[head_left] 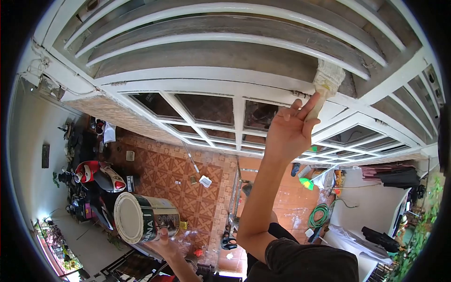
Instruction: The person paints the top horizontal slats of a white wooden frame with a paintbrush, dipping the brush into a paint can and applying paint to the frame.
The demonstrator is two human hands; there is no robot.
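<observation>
My right hand is raised and closed on the handle of a paint brush. The brush's pale, paint-coated bristles touch the grey ledge at the lower end of the white bars, above the white window frame. At the lower left, my left hand holds a paint bucket with a dark printed label, thumb against its side. White paint coats the rim, and the bucket's opening faces left in the view.
Far below lies a tiled floor. A red and white motorbike stands at the left. A coiled green hose, a white tray and dark sandals lie on the floor. Dark cloths hang at the right.
</observation>
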